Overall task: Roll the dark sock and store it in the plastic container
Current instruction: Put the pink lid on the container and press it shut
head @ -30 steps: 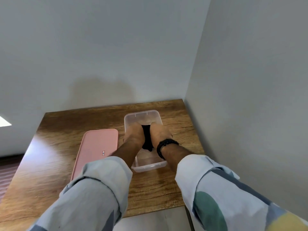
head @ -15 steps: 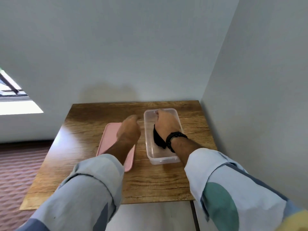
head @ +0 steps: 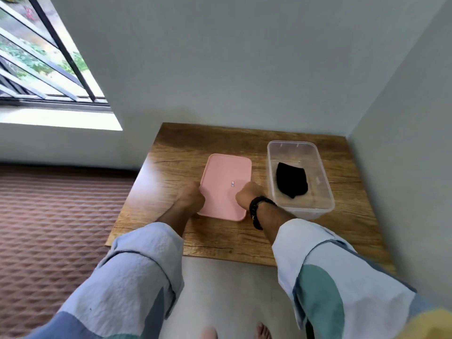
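Lying in the plastic container [head: 322,192] on the table [head: 171,162], the dark sock [head: 291,179] looks soft and light; left hand [head: 190,198] and right hand [head: 247,195] grip the pink lid's [head: 226,177] side edges.

Daylight from the barred window [head: 46,59] at my far left blows out its sill and puts a pale sheen on the wooden table [head: 171,162]. Wide-angle distortion bends the walls, and my near sleeves [head: 127,285] blur softly.
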`<state>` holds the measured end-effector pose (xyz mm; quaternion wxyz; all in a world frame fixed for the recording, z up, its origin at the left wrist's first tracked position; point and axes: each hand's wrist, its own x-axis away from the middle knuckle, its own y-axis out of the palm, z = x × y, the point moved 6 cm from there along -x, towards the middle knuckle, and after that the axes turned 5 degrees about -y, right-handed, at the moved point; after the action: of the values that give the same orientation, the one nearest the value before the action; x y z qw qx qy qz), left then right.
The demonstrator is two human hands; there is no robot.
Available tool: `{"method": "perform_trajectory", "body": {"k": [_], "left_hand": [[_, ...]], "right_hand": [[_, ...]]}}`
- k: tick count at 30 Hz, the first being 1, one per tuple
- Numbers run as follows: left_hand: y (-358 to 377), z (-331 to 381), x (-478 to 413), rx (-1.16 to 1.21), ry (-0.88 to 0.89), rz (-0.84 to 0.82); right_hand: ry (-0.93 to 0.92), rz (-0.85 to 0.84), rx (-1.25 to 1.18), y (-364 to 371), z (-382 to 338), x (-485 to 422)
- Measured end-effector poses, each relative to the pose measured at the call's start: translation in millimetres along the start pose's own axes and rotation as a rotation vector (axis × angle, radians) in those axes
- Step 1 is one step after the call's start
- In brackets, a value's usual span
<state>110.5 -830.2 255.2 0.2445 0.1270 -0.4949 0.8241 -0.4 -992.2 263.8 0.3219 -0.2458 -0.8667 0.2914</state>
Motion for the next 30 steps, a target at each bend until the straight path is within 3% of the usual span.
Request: {"method": "perform_trajectory", "body": {"k": [4,7,12,20,30], "left_hand": [[-1,-7,-3,0.249,-0.092,0.018],[1,-18,0,0.54,-0.195,0.019],[-10,25,6,0.751,-0.071,0.065],[36,145,37,0.577,0.095,0.0],[82,169,61,0.502,0.038,-0.013]], "right_hand": [[0.074,0.027,-0.251,-1,9,-4],[0.021,0.091,-0.259,-16,-1,-8],[-0.129,0.315,-0.186,-94,-36,-5],[0.052,0.476,-0.217,-191,70,3],[0.046,0.371,-0.061,-205,118,-5]]}}
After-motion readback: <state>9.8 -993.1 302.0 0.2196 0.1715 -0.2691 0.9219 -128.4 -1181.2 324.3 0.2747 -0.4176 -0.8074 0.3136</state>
